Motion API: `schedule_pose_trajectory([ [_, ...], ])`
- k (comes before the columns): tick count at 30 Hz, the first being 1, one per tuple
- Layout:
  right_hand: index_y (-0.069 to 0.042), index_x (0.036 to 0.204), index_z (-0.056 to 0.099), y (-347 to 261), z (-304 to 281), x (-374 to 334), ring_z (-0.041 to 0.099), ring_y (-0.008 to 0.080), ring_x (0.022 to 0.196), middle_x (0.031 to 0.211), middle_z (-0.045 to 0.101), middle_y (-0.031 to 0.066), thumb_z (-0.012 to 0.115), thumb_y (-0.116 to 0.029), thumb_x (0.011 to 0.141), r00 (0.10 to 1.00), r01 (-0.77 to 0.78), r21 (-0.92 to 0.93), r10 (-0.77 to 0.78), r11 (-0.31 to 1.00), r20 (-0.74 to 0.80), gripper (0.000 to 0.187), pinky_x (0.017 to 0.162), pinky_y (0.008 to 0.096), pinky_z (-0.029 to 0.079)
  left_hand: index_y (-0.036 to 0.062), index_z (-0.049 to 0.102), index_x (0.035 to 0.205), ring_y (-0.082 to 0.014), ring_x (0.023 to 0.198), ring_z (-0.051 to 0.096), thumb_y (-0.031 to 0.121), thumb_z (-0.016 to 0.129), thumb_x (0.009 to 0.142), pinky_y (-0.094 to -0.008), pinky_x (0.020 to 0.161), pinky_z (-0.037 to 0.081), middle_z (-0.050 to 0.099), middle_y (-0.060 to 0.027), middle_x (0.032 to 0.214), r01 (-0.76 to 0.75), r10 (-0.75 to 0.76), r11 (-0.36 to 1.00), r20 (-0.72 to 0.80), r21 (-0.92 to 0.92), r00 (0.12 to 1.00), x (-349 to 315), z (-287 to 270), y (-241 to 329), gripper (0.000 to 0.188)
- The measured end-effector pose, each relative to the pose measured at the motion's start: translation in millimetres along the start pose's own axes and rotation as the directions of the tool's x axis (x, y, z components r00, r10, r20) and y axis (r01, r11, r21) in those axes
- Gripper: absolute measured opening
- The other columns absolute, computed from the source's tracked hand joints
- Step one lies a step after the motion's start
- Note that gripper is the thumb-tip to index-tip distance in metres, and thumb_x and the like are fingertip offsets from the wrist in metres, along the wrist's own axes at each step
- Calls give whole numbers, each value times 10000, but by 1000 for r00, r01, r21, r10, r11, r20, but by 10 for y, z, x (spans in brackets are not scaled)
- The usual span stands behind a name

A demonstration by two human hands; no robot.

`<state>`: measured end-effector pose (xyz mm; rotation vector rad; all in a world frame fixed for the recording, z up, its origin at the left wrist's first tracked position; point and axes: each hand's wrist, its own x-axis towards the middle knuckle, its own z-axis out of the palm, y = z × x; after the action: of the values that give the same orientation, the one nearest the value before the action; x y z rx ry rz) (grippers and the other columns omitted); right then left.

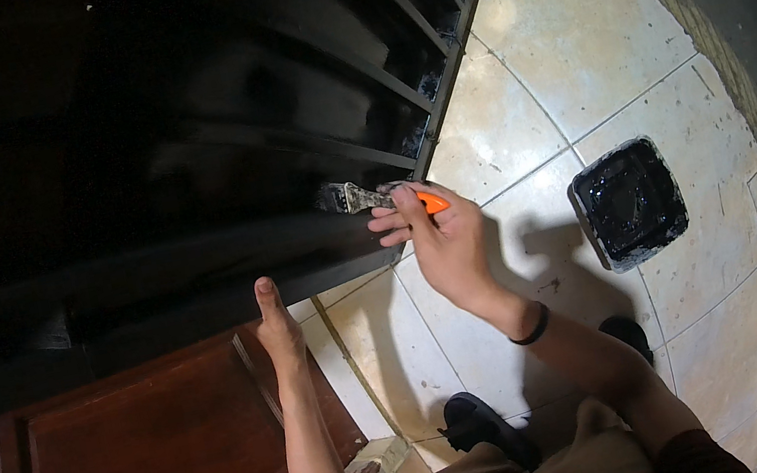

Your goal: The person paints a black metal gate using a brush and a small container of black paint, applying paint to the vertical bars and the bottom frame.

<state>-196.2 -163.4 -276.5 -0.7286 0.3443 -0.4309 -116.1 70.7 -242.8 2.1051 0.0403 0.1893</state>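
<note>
My right hand (445,240), with a dark band on its wrist, holds a paintbrush (361,196) by its orange handle. The metal ferrule is smeared, and the dark bristles point left against the glossy black metal gate (217,179). Whether they press on the surface is hard to see. My left hand (279,327) is at the near edge of the gate, thumb pointing up; its other fingers are hidden. To the right of my right hand, a square tray of black paint (631,202) rests on the floor, its rim coated with paint.
Upright bars (392,82) run along the gate's far part. Pale floor tiles (521,125) carry dark specks. A brown panelled wooden door (154,458) lies at lower left. My dark shoes (483,426) stand below, and a grey wall (732,2) borders the right.
</note>
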Motion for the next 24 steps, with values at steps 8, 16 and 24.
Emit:
schedule_pose_trajectory([
  [8, 57, 1082, 696, 314, -957, 334, 730, 137, 855, 904, 766, 141, 656, -75, 973, 946, 288, -665, -99, 689, 308, 176, 740, 273, 569, -9, 553, 1298, -158, 1062, 551, 720, 629, 882, -296, 918, 455, 563, -35, 1247, 27, -27, 999, 4, -43, 1000, 99, -46, -67, 843],
  [16, 58, 1047, 717, 2, -670, 646, 731, 272, 777, 924, 740, 166, 719, -124, 933, 702, 686, -579, -190, 441, 686, 215, 659, 313, 565, 3, 493, 1363, -175, 1207, 525, 665, 668, 887, -316, 1033, 422, 549, -49, 1301, -36, 39, 997, 49, -62, 998, 93, -159, -139, 834],
  [24, 57, 1030, 737, -341, -393, 873, 757, 258, 846, 979, 760, 177, 750, -108, 909, 608, 747, -296, -432, 595, 666, 205, 682, 301, 584, 21, 526, 1319, -159, 1157, 564, 638, 691, 883, -316, 989, 475, 577, -43, 1263, 103, -100, 992, 41, -69, 994, 4, -137, 82, 774],
])
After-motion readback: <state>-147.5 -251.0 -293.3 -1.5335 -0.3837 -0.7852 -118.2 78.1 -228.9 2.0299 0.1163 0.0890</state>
